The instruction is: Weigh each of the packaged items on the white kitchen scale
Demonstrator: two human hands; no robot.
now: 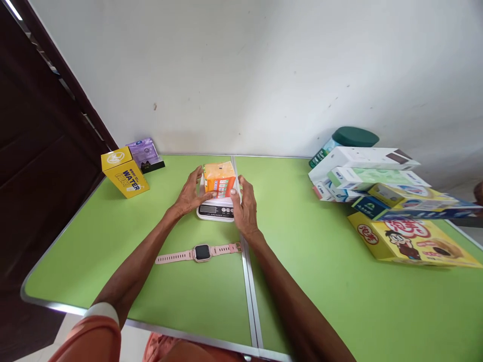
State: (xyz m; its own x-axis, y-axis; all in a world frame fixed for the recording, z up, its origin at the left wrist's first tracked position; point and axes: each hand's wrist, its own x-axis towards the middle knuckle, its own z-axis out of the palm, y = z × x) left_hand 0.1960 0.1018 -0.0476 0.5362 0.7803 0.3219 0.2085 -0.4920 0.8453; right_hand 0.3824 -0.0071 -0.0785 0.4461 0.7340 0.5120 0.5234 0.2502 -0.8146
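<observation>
A small orange box (219, 180) with printed panels on its front sits on a white digital scale (215, 216) with a dark display strip. My left hand (190, 195) is at the box's left side, fingers apart, its thumb reaching to the lower front. On the other side, my right hand (245, 206) curves loosely around the right edge, with its thumb raised by the lower corner. White platform shows between the left hand and the box. Whether either thumb touches the box I cannot tell. Closer to me lies a pink-strapped smartwatch (202, 253), laid out flat.
A yellow box (126, 173) and a purple box (144, 153) stand at the back left of the green table (181, 296). At the right are several stacked cartons, a yellow snack box (411, 241) and a green-lidded container (350, 137). A metal seam (249, 281) divides the tabletop.
</observation>
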